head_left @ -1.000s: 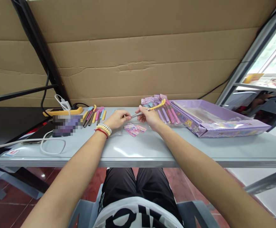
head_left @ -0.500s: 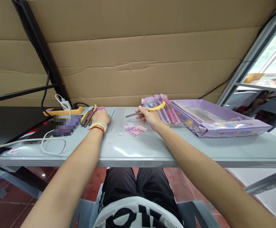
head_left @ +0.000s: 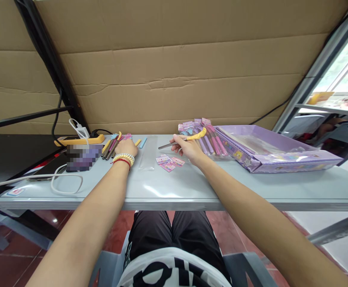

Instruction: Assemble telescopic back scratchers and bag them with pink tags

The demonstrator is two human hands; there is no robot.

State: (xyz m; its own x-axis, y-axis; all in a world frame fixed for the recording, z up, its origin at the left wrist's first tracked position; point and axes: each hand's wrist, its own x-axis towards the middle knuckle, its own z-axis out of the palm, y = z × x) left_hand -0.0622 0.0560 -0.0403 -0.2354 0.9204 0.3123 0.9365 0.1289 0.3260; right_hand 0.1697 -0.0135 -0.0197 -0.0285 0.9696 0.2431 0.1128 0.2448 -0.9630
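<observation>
My right hand pinches a yellow back scratcher, its thin metal rod pointing left and its curved yellow end to the right. On the table's left part, my left hand has its fingers curled and mostly hidden. A short yellow tube shows at its fingertips, beside a light blue tube. Several more back scratchers lie just left of that hand. Between the hands is a flat clear plastic bag. Small pink printed cards lie below the right hand.
Several bagged back scratchers lie behind my right hand. A purple box tray with clear bags in it stands at right. To the left are a yellow power strip, a white cable and a blurred-out object. Cardboard backs the table.
The yellow tube has come into view at my left fingertips, and the blue tube has shifted slightly right. My right hand and the back scratcher have moved slightly left.
</observation>
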